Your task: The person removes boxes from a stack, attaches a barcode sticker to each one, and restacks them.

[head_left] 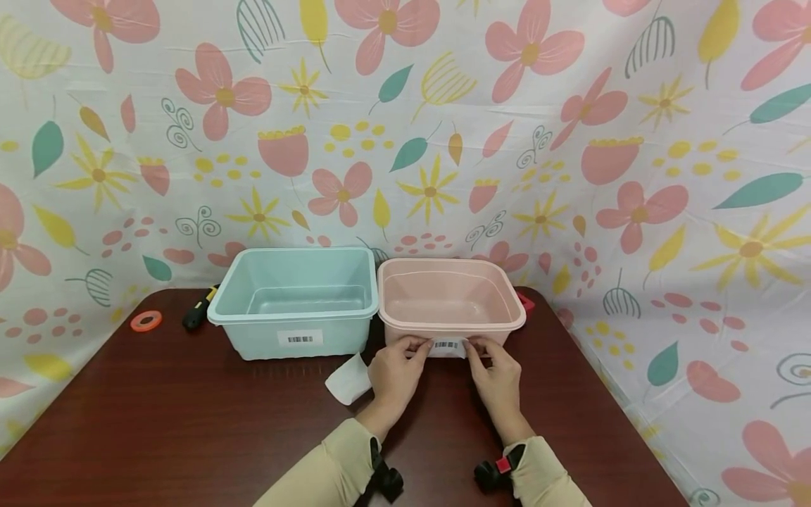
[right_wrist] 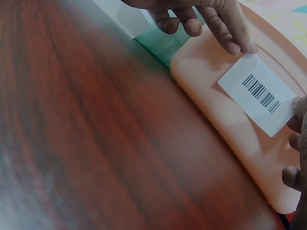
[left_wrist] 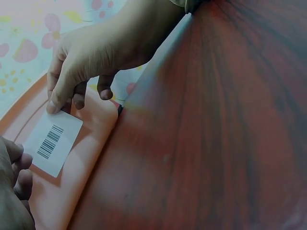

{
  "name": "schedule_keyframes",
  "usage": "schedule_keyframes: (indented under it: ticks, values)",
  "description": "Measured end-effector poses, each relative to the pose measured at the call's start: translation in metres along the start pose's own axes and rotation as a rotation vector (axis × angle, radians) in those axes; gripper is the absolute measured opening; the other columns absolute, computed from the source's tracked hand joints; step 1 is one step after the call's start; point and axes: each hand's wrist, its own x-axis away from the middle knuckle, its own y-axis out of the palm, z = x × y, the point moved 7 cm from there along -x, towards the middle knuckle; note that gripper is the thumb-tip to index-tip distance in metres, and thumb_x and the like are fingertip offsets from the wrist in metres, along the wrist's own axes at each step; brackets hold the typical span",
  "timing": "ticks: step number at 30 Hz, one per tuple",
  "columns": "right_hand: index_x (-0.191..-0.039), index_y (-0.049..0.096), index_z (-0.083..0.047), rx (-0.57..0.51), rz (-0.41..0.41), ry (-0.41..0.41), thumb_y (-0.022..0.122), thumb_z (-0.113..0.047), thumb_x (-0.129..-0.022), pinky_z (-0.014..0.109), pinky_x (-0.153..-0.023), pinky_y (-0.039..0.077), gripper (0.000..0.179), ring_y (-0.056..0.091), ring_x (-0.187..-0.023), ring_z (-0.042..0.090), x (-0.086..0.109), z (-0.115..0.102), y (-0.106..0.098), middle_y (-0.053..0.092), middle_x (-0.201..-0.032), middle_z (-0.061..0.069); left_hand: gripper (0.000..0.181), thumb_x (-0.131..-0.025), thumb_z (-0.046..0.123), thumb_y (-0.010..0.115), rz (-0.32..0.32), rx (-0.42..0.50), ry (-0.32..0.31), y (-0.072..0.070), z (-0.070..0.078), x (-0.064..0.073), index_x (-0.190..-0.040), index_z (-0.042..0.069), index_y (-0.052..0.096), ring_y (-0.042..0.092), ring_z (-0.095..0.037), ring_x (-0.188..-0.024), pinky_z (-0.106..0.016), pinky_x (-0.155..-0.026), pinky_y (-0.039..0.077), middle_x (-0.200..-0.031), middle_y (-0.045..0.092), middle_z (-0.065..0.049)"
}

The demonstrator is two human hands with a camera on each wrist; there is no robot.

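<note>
A white barcode label [head_left: 448,347] is stretched between both hands at the front wall of the pink basin [head_left: 451,327]. My left hand [head_left: 395,373] pinches its left edge between thumb and forefinger. At the opposite edge, my right hand [head_left: 496,377] pinches it the same way. In the right wrist view the label [right_wrist: 259,95] lies tilted over the basin's side, its corners sticking out; whether its middle is stuck down I cannot tell. The left wrist view shows the right hand [left_wrist: 96,52] with its thumb on the label's edge.
A light blue basin [head_left: 291,296] with its own barcode label [head_left: 300,339] stands to the left. A white piece of paper [head_left: 350,380] lies beside the left hand. Farther left are a black-and-yellow handled tool [head_left: 198,312] and an orange ring [head_left: 146,321]. Something red [head_left: 526,304] shows behind the pink basin.
</note>
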Motion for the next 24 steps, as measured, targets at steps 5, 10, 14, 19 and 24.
schedule_keyframes:
  ticks: [5,10,14,19,24]
  values:
    - [-0.090,0.075,-0.011,0.011,0.014,-0.002,0.079,-0.012,-0.088,0.011,-0.071,0.047,0.005,0.064,-0.070,0.010,0.000,-0.001,0.000,0.069,-0.077,-0.005,0.014,-0.085,0.048,0.079,0.004,0.003,0.002,-0.001,-0.001,0.001,-0.079,0.035,0.077,0.062,0.004,-0.062,-0.027,-0.052,0.046,-0.070,0.069,0.021]
    - [-0.089,0.074,-0.010,0.010,0.025,-0.010,0.079,-0.012,-0.088,0.011,-0.070,0.047,0.005,0.065,-0.070,0.012,-0.001,-0.004,0.000,0.069,-0.077,-0.005,0.011,-0.086,0.043,0.079,0.001,0.040,0.015,0.001,-0.001,0.004,-0.080,0.035,0.076,0.061,0.005,-0.063,-0.027,-0.055,0.046,-0.070,0.067,0.022]
    - [-0.088,0.074,-0.010,0.007,0.027,-0.011,0.079,-0.014,-0.089,0.011,-0.070,0.048,0.006,0.066,-0.071,0.011,-0.001,-0.005,0.000,0.069,-0.077,-0.005,0.007,-0.088,0.036,0.077,-0.084,0.108,0.066,0.008,0.006,0.008,-0.091,0.029,0.079,0.058,0.005,-0.057,-0.025,-0.054,0.045,-0.071,0.067,0.023]
    - [-0.087,0.074,-0.011,0.018,0.040,-0.007,0.079,-0.015,-0.089,0.011,-0.069,0.049,0.007,0.066,-0.069,0.011,-0.002,-0.005,0.000,0.069,-0.076,-0.006,0.019,-0.089,0.038,0.077,-0.153,0.104,0.064,0.014,0.008,0.012,-0.102,0.026,0.079,0.053,0.006,-0.052,-0.024,-0.052,0.043,-0.071,0.067,0.024]
    - [-0.086,0.074,-0.010,0.031,0.049,0.002,0.079,-0.017,-0.089,0.010,-0.068,0.048,0.009,0.066,-0.068,0.010,-0.003,-0.005,0.000,0.069,-0.075,-0.005,0.023,-0.089,0.040,0.077,-0.161,0.091,0.045,0.015,0.006,0.012,-0.106,0.024,0.077,0.054,0.005,-0.054,-0.025,-0.054,0.043,-0.071,0.068,0.023]
